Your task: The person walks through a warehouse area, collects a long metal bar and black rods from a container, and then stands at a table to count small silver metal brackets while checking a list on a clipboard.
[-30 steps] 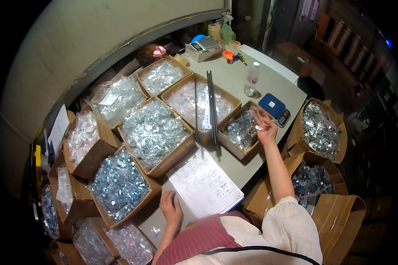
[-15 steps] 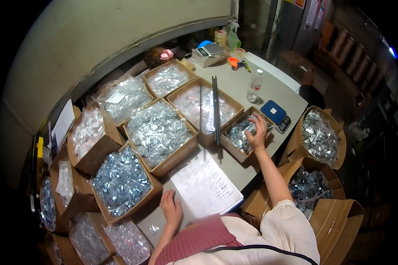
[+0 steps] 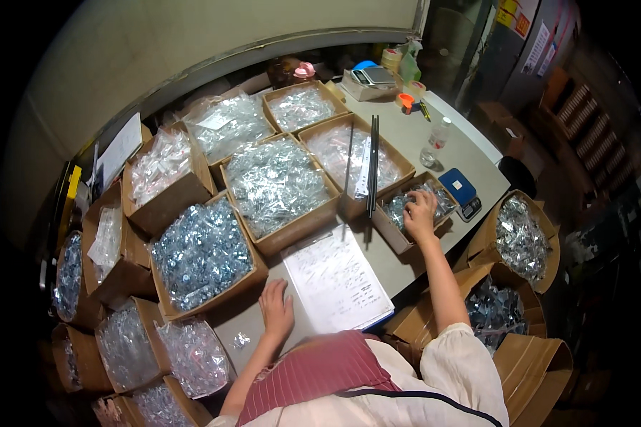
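Note:
My right hand (image 3: pixel 421 214) is lowered over a small cardboard box (image 3: pixel 397 240) of loose shiny metal parts (image 3: pixel 394 211). Its bent fingers are apart and touch the parts; nothing gripped shows. On the grey table my left hand (image 3: pixel 277 310) lies flat, fingers stretched out and holding nothing. A small clear bag (image 3: pixel 241 340) rests beside its wrist. Between my hands is a white sheet of handwritten paper (image 3: pixel 339 285) on a blue-edged board. Just past the small box sits a small scale (image 3: pixel 470 208) with a dark blue top.
Several cardboard boxes of bagged hardware (image 3: pixel 280 185) crowd the left and far side. Thin dark rods (image 3: pixel 374 160) stand upright by one box. A water bottle (image 3: pixel 434 142) and another scale (image 3: pixel 374 76) stand farther back. Open cartons of metal parts (image 3: pixel 521 231) flank the table's right edge.
My right hand has gone down into the small box, its fingers more bent. The whole view has shifted, so the table things appear farther right. My left hand still rests on the table.

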A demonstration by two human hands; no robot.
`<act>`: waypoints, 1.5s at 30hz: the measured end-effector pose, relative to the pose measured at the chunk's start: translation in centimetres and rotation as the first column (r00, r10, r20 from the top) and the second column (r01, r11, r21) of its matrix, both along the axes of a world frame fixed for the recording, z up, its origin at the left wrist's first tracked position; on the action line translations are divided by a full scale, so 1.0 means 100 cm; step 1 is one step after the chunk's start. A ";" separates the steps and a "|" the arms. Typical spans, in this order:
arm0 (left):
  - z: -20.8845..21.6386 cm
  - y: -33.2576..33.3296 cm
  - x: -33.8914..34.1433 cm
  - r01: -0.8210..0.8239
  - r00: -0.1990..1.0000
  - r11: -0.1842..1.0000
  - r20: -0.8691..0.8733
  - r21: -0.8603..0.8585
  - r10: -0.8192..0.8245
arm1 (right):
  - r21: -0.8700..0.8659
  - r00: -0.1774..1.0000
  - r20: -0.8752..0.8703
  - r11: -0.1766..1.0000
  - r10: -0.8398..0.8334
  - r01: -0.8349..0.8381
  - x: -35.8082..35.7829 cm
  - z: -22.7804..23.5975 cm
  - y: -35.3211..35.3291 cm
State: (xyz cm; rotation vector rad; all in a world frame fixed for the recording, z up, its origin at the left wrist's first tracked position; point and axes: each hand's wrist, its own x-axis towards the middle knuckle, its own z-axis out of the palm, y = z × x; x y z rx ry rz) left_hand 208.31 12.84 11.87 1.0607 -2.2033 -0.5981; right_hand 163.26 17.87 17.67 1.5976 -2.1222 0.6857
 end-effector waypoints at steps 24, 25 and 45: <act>-0.012 -0.002 0.005 -0.007 0.999 0.998 -0.044 -0.059 0.004 | -0.235 -0.186 0.956 0.972 0.227 -0.022 0.036 0.081 0.034; -0.010 -0.002 0.004 0.006 0.999 0.998 -0.039 -0.064 -0.008 | -0.184 -0.211 0.965 0.975 0.156 -0.123 0.042 0.082 0.036; 0.003 -0.001 -0.039 0.136 0.778 0.388 -0.341 0.911 0.528 | 0.500 0.400 0.859 0.693 -0.320 -0.519 0.107 -0.020 0.050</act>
